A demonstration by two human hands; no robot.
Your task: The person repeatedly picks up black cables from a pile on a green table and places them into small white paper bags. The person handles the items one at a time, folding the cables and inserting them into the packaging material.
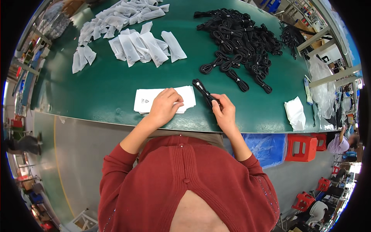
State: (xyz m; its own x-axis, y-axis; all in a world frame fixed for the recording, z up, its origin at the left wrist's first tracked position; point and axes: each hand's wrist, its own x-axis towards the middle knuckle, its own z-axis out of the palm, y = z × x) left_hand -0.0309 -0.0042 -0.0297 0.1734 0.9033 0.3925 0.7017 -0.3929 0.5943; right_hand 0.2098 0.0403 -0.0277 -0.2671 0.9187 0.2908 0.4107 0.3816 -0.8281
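My right hand (225, 112) grips one end of a coiled black cable (201, 89), its thumb and fingers closed round the bundle. The cable's other end points away from me, just above the green table. To its left lies a stack of flat white bags (145, 101) with small dark print. My left hand (167, 105) rests on this stack, fingers bent and thumb drawn in against them at the top bag's right part. The palm side of that hand is hidden.
A heap of coiled black cables (235, 38) covers the far right of the green table (104, 92). Filled white bags (135, 44) lie far left. A crumpled white bag (295, 113) sits near the right edge. Red stools (301, 148) and blue plastic (264, 147) stand below.
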